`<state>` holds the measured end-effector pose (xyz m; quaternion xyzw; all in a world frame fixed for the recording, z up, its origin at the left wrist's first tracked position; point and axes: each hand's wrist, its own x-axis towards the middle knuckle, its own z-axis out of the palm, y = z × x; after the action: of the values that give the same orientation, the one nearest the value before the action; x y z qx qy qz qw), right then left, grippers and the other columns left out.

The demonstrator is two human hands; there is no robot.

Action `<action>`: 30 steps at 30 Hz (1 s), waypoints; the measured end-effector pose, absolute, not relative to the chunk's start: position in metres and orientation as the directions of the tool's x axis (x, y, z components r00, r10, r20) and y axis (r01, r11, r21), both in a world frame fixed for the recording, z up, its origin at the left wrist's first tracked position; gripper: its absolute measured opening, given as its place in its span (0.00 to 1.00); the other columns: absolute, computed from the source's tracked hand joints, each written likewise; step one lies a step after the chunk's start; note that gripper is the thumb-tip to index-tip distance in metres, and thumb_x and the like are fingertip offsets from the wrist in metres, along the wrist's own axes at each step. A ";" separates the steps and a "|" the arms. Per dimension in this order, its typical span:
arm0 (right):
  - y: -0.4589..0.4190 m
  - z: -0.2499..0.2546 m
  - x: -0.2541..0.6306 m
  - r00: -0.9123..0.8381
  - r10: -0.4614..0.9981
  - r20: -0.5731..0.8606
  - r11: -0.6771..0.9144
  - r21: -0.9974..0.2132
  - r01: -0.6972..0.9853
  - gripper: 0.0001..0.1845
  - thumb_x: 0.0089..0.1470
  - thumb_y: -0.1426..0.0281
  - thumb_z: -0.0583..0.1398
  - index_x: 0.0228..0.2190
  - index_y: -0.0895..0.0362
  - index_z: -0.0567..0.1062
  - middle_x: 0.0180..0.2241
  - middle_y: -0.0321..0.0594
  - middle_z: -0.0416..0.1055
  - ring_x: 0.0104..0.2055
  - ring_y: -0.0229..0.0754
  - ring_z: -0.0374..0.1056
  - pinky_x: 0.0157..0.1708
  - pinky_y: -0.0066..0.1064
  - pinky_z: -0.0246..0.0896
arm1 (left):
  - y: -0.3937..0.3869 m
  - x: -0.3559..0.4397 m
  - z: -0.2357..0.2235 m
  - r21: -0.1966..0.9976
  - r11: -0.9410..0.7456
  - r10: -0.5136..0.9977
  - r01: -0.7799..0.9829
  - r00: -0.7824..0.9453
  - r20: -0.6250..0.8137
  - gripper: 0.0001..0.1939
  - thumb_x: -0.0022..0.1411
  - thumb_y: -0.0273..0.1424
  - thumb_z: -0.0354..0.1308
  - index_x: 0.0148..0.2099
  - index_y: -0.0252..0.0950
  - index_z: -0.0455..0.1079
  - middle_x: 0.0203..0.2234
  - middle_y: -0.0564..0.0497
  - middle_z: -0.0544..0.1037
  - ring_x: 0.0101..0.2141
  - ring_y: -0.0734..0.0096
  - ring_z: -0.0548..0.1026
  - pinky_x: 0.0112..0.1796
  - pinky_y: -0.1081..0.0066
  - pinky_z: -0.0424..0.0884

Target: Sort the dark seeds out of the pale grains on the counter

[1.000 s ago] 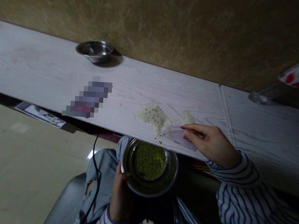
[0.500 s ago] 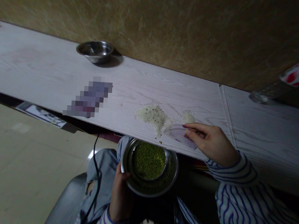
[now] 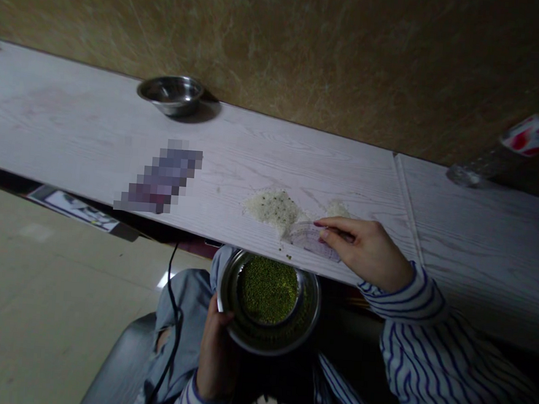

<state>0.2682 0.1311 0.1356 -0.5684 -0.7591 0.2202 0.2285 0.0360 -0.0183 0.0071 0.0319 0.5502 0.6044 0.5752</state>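
My left hand (image 3: 217,346) grips the rim of a steel bowl (image 3: 271,344) below the table's front edge. Green mung beans (image 3: 268,288) cover the bowl's bottom. In my right hand (image 3: 363,248), thumb and fingers pinch a clear plastic protractor (image 3: 311,237), tilted on the tabletop. Its left end touches a heap of white rice (image 3: 271,207) with dark green beans scattered through it. Just beyond my right fingers lies a smaller patch of rice (image 3: 338,208). A few stray beans (image 3: 288,257) rest near the edge, above the bowl.
Another steel bowl (image 3: 172,100) stands at the back by the wall. A blurred-out flat object (image 3: 163,179) lies on the pale wooden table (image 3: 236,144). At the far right a clear plastic bottle (image 3: 528,135) leans by the wall. A black cable (image 3: 176,325) hangs over my leg.
My right hand has slid left with the protractor, bringing its end against the main rice heap. My left hand and the bowl of beans have stayed in place.
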 end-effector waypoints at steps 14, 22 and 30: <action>0.124 0.141 0.282 -0.215 0.976 0.039 0.196 -0.595 0.779 0.16 0.63 0.72 0.66 0.45 0.54 0.95 0.38 0.43 0.92 0.32 0.46 0.85 0.32 0.32 0.79 | -0.016 0.039 0.013 0.697 0.275 0.715 -0.662 -0.344 -0.609 0.25 0.47 0.43 0.72 0.49 0.43 0.84 0.46 0.45 0.88 0.52 0.43 0.83 0.50 0.52 0.80; 0.124 0.140 0.278 -0.244 0.969 0.040 0.222 -0.573 0.789 0.16 0.66 0.71 0.67 0.49 0.55 0.94 0.40 0.45 0.93 0.29 0.45 0.83 0.29 0.32 0.78 | -0.015 0.040 0.016 0.679 0.277 0.682 -0.680 -0.359 -0.637 0.26 0.42 0.43 0.74 0.46 0.42 0.84 0.44 0.46 0.89 0.49 0.45 0.83 0.46 0.56 0.80; 0.130 0.136 0.267 -0.287 0.956 0.066 0.276 -0.541 0.794 0.15 0.67 0.74 0.68 0.49 0.52 0.94 0.41 0.45 0.93 0.37 0.49 0.89 0.33 0.32 0.82 | -0.017 0.034 0.012 0.677 0.272 0.711 -0.684 -0.331 -0.620 0.26 0.44 0.42 0.74 0.47 0.43 0.84 0.45 0.45 0.88 0.51 0.44 0.82 0.49 0.55 0.80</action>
<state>0.2667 0.1300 0.1358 -0.5646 -0.7749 0.2076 0.1941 0.0340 -0.0173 0.0115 0.0124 0.5492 0.6031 0.5784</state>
